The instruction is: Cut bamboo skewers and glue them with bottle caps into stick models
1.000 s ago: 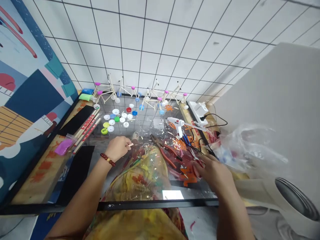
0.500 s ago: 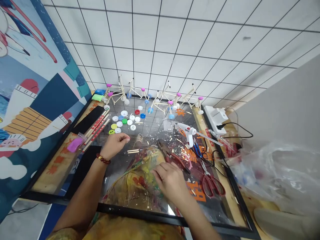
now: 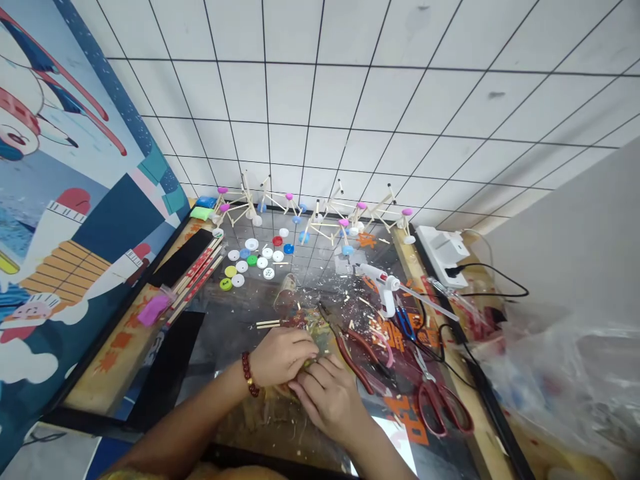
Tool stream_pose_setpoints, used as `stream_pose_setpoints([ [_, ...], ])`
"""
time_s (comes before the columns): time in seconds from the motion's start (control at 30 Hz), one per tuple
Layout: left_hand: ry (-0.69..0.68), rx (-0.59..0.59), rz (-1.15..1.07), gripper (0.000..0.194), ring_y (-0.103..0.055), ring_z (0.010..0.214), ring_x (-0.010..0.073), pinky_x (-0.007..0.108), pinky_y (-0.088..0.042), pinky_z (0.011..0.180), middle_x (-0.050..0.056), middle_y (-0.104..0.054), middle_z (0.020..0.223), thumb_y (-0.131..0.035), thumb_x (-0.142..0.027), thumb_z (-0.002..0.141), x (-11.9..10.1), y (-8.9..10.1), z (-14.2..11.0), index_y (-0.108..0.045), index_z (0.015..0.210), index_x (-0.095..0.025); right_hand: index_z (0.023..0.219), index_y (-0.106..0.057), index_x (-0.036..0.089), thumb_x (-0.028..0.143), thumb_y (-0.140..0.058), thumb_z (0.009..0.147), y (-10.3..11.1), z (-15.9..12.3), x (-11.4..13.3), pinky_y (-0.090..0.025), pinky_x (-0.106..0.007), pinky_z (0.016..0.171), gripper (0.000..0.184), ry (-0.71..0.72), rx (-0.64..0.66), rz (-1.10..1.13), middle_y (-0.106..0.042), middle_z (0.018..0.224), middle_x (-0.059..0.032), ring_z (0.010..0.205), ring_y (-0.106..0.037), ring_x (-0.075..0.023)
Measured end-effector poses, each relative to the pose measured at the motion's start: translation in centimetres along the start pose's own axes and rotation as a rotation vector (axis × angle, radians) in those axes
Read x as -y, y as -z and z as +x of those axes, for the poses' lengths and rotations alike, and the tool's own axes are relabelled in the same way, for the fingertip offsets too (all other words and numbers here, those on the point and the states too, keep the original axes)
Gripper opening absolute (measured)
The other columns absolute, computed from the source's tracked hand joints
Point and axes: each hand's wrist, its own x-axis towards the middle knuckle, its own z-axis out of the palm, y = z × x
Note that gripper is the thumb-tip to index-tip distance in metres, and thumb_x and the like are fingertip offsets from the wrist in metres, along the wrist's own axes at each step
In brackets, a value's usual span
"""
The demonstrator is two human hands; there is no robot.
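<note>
Close to the front of the glass-topped table (image 3: pixel 240 420), my left hand (image 3: pixel 283 357) and my right hand (image 3: pixel 327 393) meet fingertip to fingertip. Their fingers are bent and closed; whatever sits between them is hidden or too small to name. Two short wooden sticks (image 3: pixel 269 325) lie side by side just beyond my left hand. Right of my hands rest red-handled pliers (image 3: pixel 345 347), jaws pointing away from me. Farther right lie red-handled scissors (image 3: pixel 435 393). A white hot glue gun (image 3: pixel 385 287) with a clear glue stick in its back lies behind the pliers.
Stick frames with round caps (image 3: pixel 330 227) stand along the tiled wall. Loose bottle caps (image 3: pixel 251 260) lie at the back left, beside chopsticks in red-printed wrappers (image 3: pixel 197 273) and a purple packet (image 3: pixel 154 309). A white power strip (image 3: pixel 443 253) and a plastic bag (image 3: pixel 560 387) border the right.
My left hand has let go of a short stick and come toward me. My right hand has left the scissors, moving left to meet it. The camera view has shifted.
</note>
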Motion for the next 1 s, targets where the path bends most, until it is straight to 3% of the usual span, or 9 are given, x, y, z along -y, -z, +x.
stream_pose_setpoints([
  [0.1, 0.075, -0.040, 0.156, 0.022, -0.064, 0.081, 0.0156, 0.027, -0.050, 0.074, 0.004, -0.072, 0.091, -0.048, -0.014, 0.092, 0.7, 1.7, 0.2, -0.070, 0.093, -0.019, 0.078, -0.059, 0.018, 0.022, -0.060, 0.091, 0.3, 0.1, 0.1, -0.031, -0.035, 0.070, 0.013, 0.021, 0.019, -0.007, -0.060, 0.070, -0.0014, 0.068, -0.048, -0.0166],
  [0.27, 0.423, -0.212, 0.431, 0.020, -0.064, 0.088, 0.0201, 0.032, -0.049, 0.079, 0.006, -0.072, 0.093, -0.050, -0.022, 0.092, 3.6, 7.6, 2.0, -0.070, 0.094, -0.019, 0.073, -0.058, 0.018, 0.022, -0.063, 0.090, 1.4, 0.8, 1.0, -0.030, -0.035, 0.069, 0.018, 0.095, -0.005, -0.030, -0.057, 0.064, 0.0003, 0.065, -0.046, -0.0154],
  [0.37, 0.491, -0.156, 0.553, 0.025, -0.063, 0.093, 0.0237, 0.034, -0.048, 0.080, 0.008, -0.071, 0.094, -0.046, -0.025, 0.093, 5.9, 9.3, 4.5, -0.071, 0.096, -0.018, 0.071, -0.057, 0.018, 0.024, -0.063, 0.091, 2.0, 1.4, 1.3, -0.027, -0.034, 0.064, 0.021, 0.124, -0.051, -0.076, -0.056, 0.063, 0.0012, 0.062, -0.045, -0.0142],
  [0.5, 0.423, 0.132, 0.768, 0.030, -0.057, 0.100, 0.0298, 0.038, -0.043, 0.080, 0.012, -0.067, 0.099, -0.041, -0.015, 0.089, 8.3, 7.8, 8.4, -0.070, 0.096, -0.016, 0.070, -0.057, 0.019, 0.029, -0.061, 0.092, 2.1, 1.7, 1.0, -0.027, -0.033, 0.063, 0.025, 0.142, -0.074, -0.126, -0.056, 0.063, 0.0023, 0.061, -0.046, -0.0133],
  [0.6, 0.404, 0.229, 0.893, 0.030, -0.052, 0.103, 0.0323, 0.041, -0.040, 0.082, 0.016, -0.063, 0.104, -0.040, -0.013, 0.086, 9.7, 6.1, 10.0, -0.070, 0.090, -0.014, 0.068, -0.055, 0.019, 0.029, -0.059, 0.093, 1.9, 1.6, 0.5, -0.028, -0.033, 0.063, 0.028, 0.134, -0.074, -0.151, -0.055, 0.062, 0.0029, 0.060, -0.045, -0.0132],
  [0.73, 0.407, 0.249, 0.942, 0.033, -0.050, 0.103, 0.0321, 0.042, -0.038, 0.083, 0.017, -0.062, 0.104, -0.037, -0.014, 0.088, 10.4, 5.1, 10.1, -0.070, 0.086, -0.015, 0.070, -0.056, 0.018, 0.028, -0.059, 0.093, 1.9, 1.4, 0.3, -0.027, -0.033, 0.063, 0.025, 0.125, -0.054, -0.143, -0.056, 0.064, 0.0024, 0.062, -0.046, -0.0136],
  [0.9, 0.351, 0.240, 0.880, 0.028, -0.050, 0.105, 0.0338, 0.045, -0.037, 0.086, 0.019, -0.063, 0.105, -0.042, -0.016, 0.087, 8.7, 4.3, 9.1, -0.069, 0.092, -0.012, 0.069, -0.055, 0.018, 0.027, -0.062, 0.092, 1.6, 1.1, 0.8, -0.026, -0.033, 0.063, 0.025, 0.147, -0.074, -0.097, -0.054, 0.062, 0.0021, 0.062, -0.045, -0.0141],
  [1.0, 0.362, 0.213, 0.762, 0.028, -0.055, 0.101, 0.0321, 0.043, -0.040, 0.087, 0.018, -0.066, 0.098, -0.042, -0.018, 0.089, 8.2, 5.0, 8.6, -0.068, 0.095, -0.012, 0.068, -0.054, 0.018, 0.025, -0.063, 0.091, 1.3, 1.0, 1.0, -0.026, -0.033, 0.063, 0.026, 0.162, -0.064, -0.077, -0.054, 0.062, 0.0020, 0.061, -0.045, -0.0139],
])
